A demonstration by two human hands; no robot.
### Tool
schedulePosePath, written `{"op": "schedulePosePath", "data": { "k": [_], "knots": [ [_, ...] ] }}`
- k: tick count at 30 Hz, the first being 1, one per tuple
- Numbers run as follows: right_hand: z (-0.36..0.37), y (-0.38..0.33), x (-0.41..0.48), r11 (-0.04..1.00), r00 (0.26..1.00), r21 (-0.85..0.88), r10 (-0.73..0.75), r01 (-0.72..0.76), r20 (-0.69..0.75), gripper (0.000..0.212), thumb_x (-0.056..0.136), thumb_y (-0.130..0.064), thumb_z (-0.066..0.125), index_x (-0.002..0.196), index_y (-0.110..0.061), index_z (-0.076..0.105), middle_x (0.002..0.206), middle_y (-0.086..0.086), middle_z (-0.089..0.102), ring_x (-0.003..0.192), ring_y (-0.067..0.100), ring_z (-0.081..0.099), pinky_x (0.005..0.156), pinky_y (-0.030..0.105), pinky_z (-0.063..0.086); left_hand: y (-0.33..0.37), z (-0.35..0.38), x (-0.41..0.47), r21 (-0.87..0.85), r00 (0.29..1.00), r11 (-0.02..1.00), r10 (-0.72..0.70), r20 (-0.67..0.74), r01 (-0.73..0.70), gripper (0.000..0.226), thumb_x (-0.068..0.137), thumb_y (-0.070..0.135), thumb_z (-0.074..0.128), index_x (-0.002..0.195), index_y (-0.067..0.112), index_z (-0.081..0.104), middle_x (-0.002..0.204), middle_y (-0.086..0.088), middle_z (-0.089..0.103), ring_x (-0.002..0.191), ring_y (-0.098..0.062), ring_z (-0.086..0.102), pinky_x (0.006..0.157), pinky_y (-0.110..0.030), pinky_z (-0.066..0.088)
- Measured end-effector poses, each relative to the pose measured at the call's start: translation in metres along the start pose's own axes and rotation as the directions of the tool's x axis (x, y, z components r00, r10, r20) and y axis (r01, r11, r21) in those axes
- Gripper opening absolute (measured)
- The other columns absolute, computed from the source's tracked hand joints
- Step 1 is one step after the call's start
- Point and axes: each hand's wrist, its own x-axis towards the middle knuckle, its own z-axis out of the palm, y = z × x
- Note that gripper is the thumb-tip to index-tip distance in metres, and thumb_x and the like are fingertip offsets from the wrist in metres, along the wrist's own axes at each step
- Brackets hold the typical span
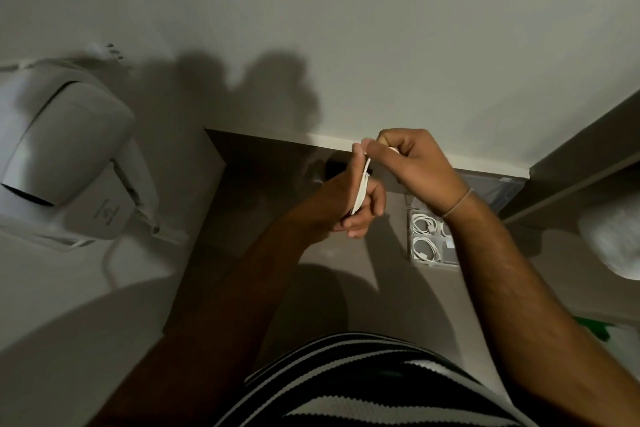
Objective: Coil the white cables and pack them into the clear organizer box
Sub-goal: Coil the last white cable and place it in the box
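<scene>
A white cable (361, 185), wound into flat loops, is held edge-on above the grey counter. My left hand (349, 208) grips the lower part of the loops between thumb and fingers. My right hand (408, 166) pinches the top end of the same cable, fingers closed around it. To the right, partly under my right forearm, lies the clear organizer box (429, 262). Two of its compartments each hold a coiled white cable (424, 224). The box's right side is hidden by my arm.
A white wall-mounted hair dryer (65, 152) with its cord hangs at the left. The grey counter (263, 218) meets the wall behind my hands. A dark ledge (585, 156) runs along the right, with a white bundle (616, 246) beneath it.
</scene>
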Motion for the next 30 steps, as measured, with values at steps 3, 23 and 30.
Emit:
{"op": "schedulePosePath", "data": {
  "k": [3, 23, 30],
  "knots": [
    [0.015, 0.019, -0.002, 0.988, 0.995, 0.119, 0.099, -0.098, -0.006, 0.052, 0.110, -0.024, 0.054, 0.069, 0.008, 0.057, 0.056, 0.018, 0.052, 0.055, 0.017, 0.047, 0.061, 0.025, 0.042, 0.004, -0.001, -0.003, -0.156, 0.980, 0.988, 0.039, 0.196, -0.008, 0.097, 0.072, 0.102, 0.031, 0.068, 0.011, 0.065, 0.034, -0.002, 0.041, 0.025, -0.013, 0.033, 0.045, -0.021, 0.045],
    [-0.032, -0.041, -0.016, 0.902, 0.881, -0.426, 0.145, 0.069, 0.450, 0.033, 0.105, -0.034, 0.061, 0.079, -0.024, 0.078, 0.074, -0.005, 0.080, 0.073, 0.010, 0.074, 0.084, 0.035, 0.056, 0.009, 0.011, 0.006, 0.221, 0.968, 0.972, 0.132, -0.212, -0.084, 0.095, 0.097, 0.083, 0.021, 0.057, 0.009, 0.066, 0.043, -0.010, 0.061, 0.038, -0.026, 0.062, 0.058, -0.030, 0.058],
    [-0.036, -0.028, -0.023, 0.979, 0.983, -0.150, -0.117, 0.138, 0.141, 0.008, 0.086, -0.020, 0.086, 0.092, -0.015, 0.086, 0.076, -0.013, 0.076, 0.068, 0.004, 0.069, 0.069, 0.009, 0.047, 0.013, 0.007, -0.003, -0.165, 0.970, 0.979, -0.077, 0.232, 0.118, 0.084, 0.078, 0.098, 0.039, 0.048, 0.021, 0.045, 0.036, 0.003, 0.034, 0.028, -0.015, 0.029, 0.044, -0.022, 0.043]
  ]
}}
